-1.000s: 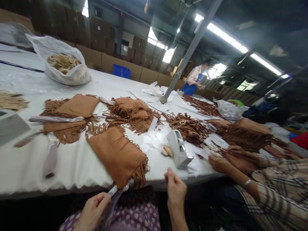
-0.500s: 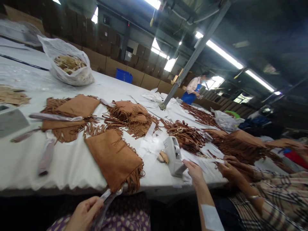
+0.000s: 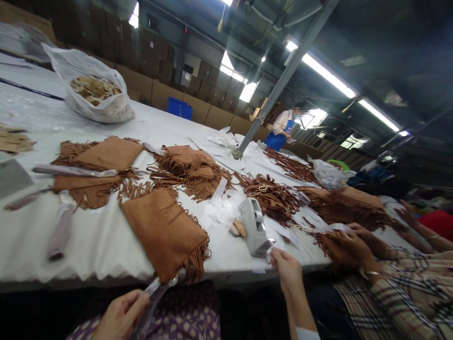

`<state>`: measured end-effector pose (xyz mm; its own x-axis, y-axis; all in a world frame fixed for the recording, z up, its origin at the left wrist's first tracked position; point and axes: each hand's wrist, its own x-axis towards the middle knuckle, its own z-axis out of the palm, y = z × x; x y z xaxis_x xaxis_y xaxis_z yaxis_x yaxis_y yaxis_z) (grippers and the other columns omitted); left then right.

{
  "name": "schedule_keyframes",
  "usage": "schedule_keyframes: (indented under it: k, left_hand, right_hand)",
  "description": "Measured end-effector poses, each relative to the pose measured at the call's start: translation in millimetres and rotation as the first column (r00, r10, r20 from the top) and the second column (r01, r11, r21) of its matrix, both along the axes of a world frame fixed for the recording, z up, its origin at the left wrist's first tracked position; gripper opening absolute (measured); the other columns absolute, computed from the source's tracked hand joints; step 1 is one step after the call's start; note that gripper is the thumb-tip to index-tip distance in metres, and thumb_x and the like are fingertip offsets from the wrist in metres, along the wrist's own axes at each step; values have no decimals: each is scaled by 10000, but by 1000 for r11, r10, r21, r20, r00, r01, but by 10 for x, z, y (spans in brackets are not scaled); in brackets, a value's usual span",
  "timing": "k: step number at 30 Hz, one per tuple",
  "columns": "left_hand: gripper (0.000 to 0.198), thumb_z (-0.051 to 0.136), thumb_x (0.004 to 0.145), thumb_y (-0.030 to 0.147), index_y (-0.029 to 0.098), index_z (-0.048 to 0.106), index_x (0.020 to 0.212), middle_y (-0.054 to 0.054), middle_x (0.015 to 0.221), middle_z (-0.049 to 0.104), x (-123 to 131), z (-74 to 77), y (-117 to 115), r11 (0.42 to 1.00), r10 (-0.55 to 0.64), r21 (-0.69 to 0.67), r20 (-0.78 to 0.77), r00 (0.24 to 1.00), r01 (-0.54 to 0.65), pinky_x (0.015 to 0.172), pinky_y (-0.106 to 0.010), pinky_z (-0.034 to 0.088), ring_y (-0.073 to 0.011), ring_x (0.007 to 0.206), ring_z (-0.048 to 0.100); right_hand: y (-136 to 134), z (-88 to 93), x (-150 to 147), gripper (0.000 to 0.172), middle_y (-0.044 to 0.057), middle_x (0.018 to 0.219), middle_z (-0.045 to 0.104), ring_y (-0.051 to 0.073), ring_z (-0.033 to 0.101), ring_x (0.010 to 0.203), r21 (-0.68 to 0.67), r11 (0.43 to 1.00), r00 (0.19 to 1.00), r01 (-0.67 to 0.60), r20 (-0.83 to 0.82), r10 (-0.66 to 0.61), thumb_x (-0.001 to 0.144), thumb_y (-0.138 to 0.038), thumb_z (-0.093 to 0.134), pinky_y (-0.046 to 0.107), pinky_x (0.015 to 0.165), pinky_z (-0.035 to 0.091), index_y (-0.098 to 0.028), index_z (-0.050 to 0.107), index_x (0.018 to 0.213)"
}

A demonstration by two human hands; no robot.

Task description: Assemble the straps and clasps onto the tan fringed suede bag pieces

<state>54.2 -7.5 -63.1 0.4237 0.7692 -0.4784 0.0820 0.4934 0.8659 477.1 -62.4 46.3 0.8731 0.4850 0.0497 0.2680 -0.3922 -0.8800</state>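
My left hand (image 3: 121, 315) is low over my dotted purple lap, with its fingers closed on a clear plastic strip (image 3: 155, 288). The strip runs up to the fringed corner of a brown suede bag (image 3: 163, 231), which lies at the table's front edge. My right hand (image 3: 287, 267) is at the front end of a white tape dispenser (image 3: 255, 227). Its fingers are pinched on what looks like the end of the clear tape (image 3: 268, 254).
A co-worker in a plaid sleeve (image 3: 406, 302) handles brown straps (image 3: 272, 196) at the right. More fringed suede bags (image 3: 193, 167) and plastic-wrapped strips (image 3: 60, 229) lie on the white table (image 3: 106, 245). A plastic sack (image 3: 92, 89) stands far left, and another person stands at the back.
My right hand rose from beside my lap to the tape dispenser and has now drawn slightly back from it. My left hand has stayed on the plastic strip.
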Motion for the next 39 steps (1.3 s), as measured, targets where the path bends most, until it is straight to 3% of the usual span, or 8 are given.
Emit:
schedule_keyframes:
  k: [7, 12, 14, 17, 21, 25, 33, 39]
  left_hand:
    - [569, 587, 630, 734, 169, 524, 610, 70, 519, 330, -1, 13, -3, 1000, 2, 22, 14, 1000, -2, 466, -209, 265, -90, 495, 274]
    - [492, 543, 744, 636, 162, 508, 618, 52, 558, 366, 17, 147, -40, 987, 63, 152, -26, 998, -58, 492, -215, 257, -102, 540, 324]
    - [463, 518, 776, 593, 161, 500, 612, 48, 565, 369, 33, 202, -28, 975, 76, 212, -51, 996, -63, 499, -220, 251, -103, 544, 332]
    - [422, 498, 802, 540, 161, 495, 616, 47, 568, 370, 48, 239, -10, 965, 96, 250, -81, 992, -73, 508, -223, 256, -105, 547, 340]
    - [371, 464, 844, 458, 151, 530, 647, 38, 579, 410, 39, 281, -31, 947, 98, 320, -161, 982, -42, 517, -227, 259, -110, 555, 371]
    - [326, 447, 869, 376, 155, 564, 661, 28, 582, 481, 21, 358, -62, 895, 127, 445, -266, 956, 5, 531, -232, 265, -111, 551, 405]
    - [271, 407, 886, 261, 181, 555, 673, -14, 642, 574, -17, 475, -82, 793, 131, 591, -399, 907, 145, 571, -260, 261, -144, 598, 498]
    - [272, 383, 895, 253, 187, 520, 670, -11, 647, 557, -61, 486, -61, 768, 103, 610, -418, 903, 195, 569, -262, 253, -141, 591, 486]
  right_hand:
    - [-38, -77, -44, 370, 58, 452, 592, 245, 568, 525, -190, 977, 980, 94, 189, -57, 588, -520, 574, 330, 530, 394, -162, 666, 582]
    - [-265, -250, -306, 383, 65, 445, 598, 265, 573, 518, -285, 953, 990, 105, 117, -74, 586, -510, 562, 350, 540, 414, -155, 687, 657]
    - [-295, -356, -612, 452, 35, 461, 591, 228, 554, 496, -260, 965, 1000, 15, -1, -15, 592, -547, 589, 322, 520, 420, -143, 694, 766]
    - [-248, -407, -1295, 480, -2, 486, 556, 166, 498, 475, -158, 943, 941, -293, -219, 256, 603, -572, 652, 270, 474, 392, -141, 685, 812]
    - [-83, -301, -2226, 403, -9, 538, 540, 118, 452, 476, 26, 789, 727, -614, -370, 578, 666, -550, 680, 227, 453, 360, -151, 669, 728]
    - [94, -294, -2734, 395, -23, 510, 503, 95, 407, 451, 102, 682, 593, -724, -413, 691, 728, -538, 648, 210, 433, 329, -144, 662, 709]
    - [262, -581, -2898, 414, 45, 622, 635, 158, 512, 596, 7, 664, 636, -748, -281, 719, 758, -523, 598, 252, 567, 404, -130, 700, 675]
    - [296, -662, -2892, 445, -16, 471, 503, 98, 399, 433, 6, 702, 635, -713, -419, 649, 695, -568, 636, 222, 423, 303, -134, 653, 597]
